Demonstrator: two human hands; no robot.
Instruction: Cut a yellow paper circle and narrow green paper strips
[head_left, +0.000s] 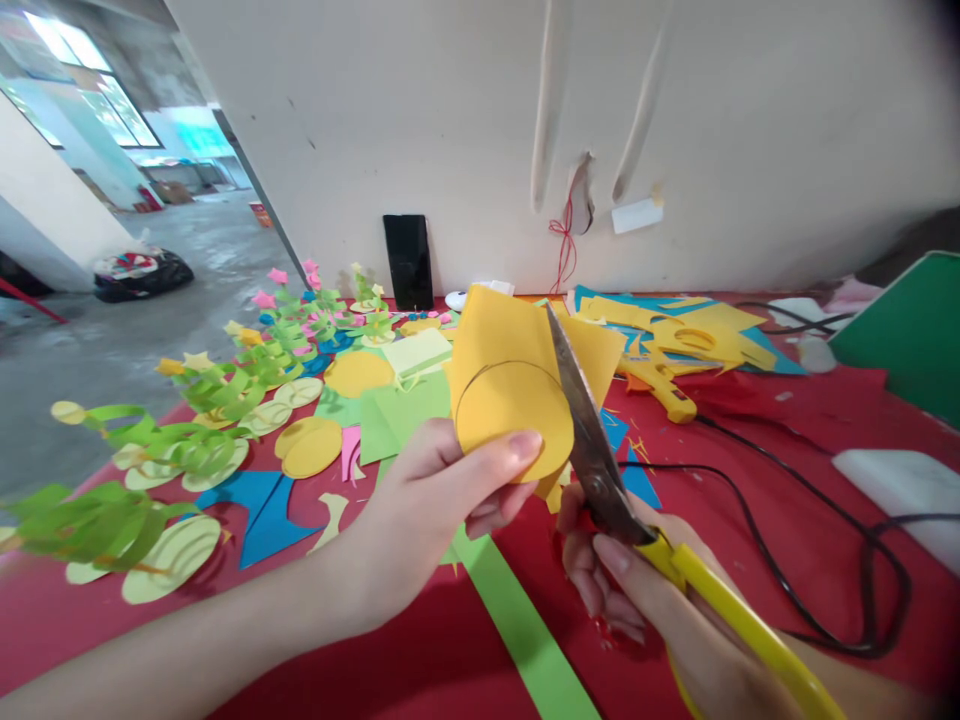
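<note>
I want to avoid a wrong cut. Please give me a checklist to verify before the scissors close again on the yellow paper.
1. Left hand pinches the yellow paper: ok.
2. Left thumb is clear of the blades: ok, but near.
3. Scissors meet the pencilled circle line: ok.
4. Right hand holds the yellow handles: ok.
5. Black cable is away from the blades: ok.
6. Left fingers behind the paper are clear: cannot tell.
</note>
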